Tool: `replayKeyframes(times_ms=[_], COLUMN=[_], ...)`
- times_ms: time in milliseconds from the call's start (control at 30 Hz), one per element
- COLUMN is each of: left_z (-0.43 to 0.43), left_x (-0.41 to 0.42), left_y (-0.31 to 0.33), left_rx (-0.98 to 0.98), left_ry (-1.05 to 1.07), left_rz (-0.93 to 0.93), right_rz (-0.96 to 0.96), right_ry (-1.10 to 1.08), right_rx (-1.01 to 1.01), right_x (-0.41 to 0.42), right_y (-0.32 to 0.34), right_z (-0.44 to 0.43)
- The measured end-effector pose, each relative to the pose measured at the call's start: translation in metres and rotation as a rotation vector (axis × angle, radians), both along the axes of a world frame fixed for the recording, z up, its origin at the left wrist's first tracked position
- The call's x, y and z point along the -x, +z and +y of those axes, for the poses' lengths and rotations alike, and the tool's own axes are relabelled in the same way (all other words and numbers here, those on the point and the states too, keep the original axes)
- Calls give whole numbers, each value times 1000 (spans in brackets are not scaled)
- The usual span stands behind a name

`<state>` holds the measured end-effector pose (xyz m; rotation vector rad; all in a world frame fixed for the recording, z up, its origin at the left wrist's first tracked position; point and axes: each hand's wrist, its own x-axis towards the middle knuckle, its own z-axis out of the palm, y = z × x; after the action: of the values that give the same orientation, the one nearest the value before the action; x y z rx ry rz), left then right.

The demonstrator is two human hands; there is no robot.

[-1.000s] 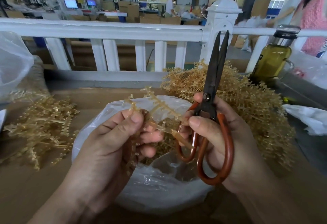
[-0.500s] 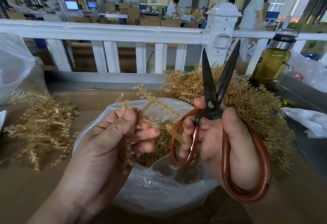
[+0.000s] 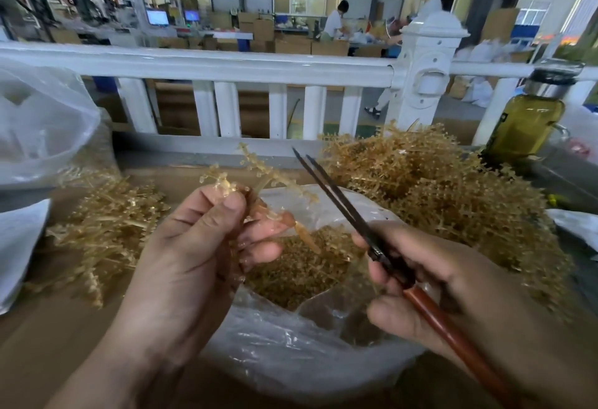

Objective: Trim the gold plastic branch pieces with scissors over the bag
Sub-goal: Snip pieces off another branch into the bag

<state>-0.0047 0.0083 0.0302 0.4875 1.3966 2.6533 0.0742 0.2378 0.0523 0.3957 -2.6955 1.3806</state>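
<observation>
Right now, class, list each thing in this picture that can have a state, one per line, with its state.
Scissors, blades nearly shut, tips slightly apart, gripped by the right hand.
Branch piece, pinched in the left hand, not between the blades.
Bag, mouth open, holding gold trimmings.
Bottle, upright, capped, holding yellow-green liquid.

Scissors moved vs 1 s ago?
Yes. The scissors in the right hand have tipped left and down. Earlier their tips crossed the white fence post. Now the tips sit lower and to its left.
</observation>
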Motion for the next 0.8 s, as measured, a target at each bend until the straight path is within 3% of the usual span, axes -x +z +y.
replayKeyframes(times_ms=[33, 233, 800], left_z=[-1, -5, -5], left_x=[0, 0, -3], left_y=[1, 4, 3], left_rx=[10, 33, 99], left_ry=[10, 29, 6], left_rz=[9, 37, 177], right_rz=[36, 77, 160], right_ry=[9, -37, -22], right_rx=[-111, -336, -397], right_x=[-5, -4, -6], right_y=[1, 2, -6], right_z=[1, 4, 1])
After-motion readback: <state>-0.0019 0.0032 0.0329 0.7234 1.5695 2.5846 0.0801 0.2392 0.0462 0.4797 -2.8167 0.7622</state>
